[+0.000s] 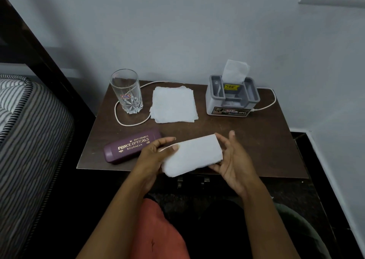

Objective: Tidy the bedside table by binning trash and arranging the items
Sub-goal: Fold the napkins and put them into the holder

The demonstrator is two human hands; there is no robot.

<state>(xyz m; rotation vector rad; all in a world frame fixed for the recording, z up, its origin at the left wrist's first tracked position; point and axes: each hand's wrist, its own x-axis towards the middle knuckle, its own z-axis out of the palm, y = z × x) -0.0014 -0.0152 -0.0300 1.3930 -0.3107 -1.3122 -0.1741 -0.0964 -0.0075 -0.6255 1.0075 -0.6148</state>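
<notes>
A folded white tissue [194,155] is held above the front edge of the brown bedside table [256,140]. My left hand [156,156] pinches its left end, thumb on top. My right hand [231,158] cups its right end with fingers spread. On the table a purple spectacle case [128,150] lies at front left. Behind it stands an empty clear glass [127,91]. A flat stack of white tissues [173,104] lies at the middle back. A grey tissue holder [232,96] with a tissue sticking up stands at back right.
A white cable [118,118] loops round the glass and runs behind the tissue holder along the wall. A striped mattress [29,120] and dark bed frame lie to the left. Dark floor lies in front, with my knees below.
</notes>
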